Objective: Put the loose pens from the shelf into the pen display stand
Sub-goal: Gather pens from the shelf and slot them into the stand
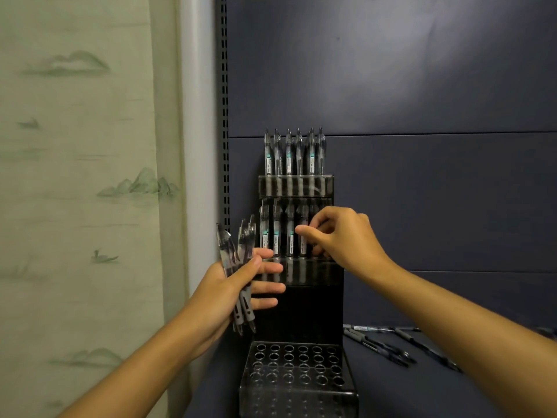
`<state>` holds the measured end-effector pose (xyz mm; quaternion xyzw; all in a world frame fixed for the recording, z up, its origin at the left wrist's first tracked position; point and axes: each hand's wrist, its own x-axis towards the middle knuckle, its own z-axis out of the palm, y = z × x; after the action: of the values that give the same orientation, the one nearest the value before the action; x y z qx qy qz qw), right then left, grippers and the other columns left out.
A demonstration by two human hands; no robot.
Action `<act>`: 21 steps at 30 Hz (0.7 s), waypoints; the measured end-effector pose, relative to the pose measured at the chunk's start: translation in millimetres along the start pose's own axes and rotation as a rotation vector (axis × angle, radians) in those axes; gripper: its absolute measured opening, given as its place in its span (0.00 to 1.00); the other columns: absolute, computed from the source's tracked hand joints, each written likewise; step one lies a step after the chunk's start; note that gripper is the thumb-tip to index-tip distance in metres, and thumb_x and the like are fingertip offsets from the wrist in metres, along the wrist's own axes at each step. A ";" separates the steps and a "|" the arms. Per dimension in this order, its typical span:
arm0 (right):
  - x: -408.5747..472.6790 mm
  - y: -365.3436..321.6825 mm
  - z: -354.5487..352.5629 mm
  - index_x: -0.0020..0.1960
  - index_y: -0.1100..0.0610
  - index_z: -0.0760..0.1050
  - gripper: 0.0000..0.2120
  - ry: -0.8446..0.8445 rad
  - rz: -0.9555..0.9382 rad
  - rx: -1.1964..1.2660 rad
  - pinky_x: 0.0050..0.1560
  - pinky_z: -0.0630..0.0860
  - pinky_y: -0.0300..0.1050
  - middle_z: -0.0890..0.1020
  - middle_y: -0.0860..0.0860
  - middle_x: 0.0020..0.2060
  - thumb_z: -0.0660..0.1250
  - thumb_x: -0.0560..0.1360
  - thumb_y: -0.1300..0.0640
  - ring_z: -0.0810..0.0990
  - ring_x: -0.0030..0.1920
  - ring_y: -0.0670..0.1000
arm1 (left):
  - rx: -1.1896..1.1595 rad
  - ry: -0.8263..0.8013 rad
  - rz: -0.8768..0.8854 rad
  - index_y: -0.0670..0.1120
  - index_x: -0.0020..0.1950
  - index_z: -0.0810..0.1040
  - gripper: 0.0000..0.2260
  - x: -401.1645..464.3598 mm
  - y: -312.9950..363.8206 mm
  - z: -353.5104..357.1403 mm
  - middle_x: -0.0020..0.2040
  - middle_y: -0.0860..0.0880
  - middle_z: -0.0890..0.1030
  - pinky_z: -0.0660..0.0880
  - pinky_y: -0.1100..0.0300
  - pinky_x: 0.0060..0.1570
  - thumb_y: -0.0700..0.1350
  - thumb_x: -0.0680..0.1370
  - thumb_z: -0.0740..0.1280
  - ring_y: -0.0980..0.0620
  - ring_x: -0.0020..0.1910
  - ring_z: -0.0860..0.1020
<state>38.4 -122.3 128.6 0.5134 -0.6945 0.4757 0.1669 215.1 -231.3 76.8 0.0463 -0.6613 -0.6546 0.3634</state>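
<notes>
A black tiered pen display stand (313, 309) stands on the shelf against the dark back panel. Its top tier holds several upright pens (294, 153), and its middle tier holds several more (275, 233). The bottom tier (297, 365) shows rows of vacant holes. My left hand (233, 289) grips a bundle of several pens (241, 267) just left of the stand. My right hand (340, 236) is at the middle tier and pinches an upright pen (303, 247) between thumb and fingers.
Several loose pens (379, 345) lie on the shelf surface (422, 387) to the right of the stand, under my right forearm. A perforated shelf upright (223, 116) runs down the left side, with patterned wallpaper (90, 176) beyond it.
</notes>
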 end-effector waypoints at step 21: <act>-32.8 -26.3 3.1 0.47 0.57 0.82 0.08 -0.236 -0.036 0.456 0.50 0.80 0.45 0.85 0.55 0.42 0.71 0.77 0.51 0.83 0.42 0.47 | -0.090 -0.136 -0.028 0.44 0.62 0.78 0.15 3.4 -0.5 30.5 0.55 0.41 0.84 0.82 0.47 0.51 0.45 0.77 0.62 0.38 0.53 0.83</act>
<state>75.9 -107.2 116.3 0.6021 -0.5745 0.5538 -0.0268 195.8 -207.8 81.4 -0.0055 -0.6536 -0.6905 0.3099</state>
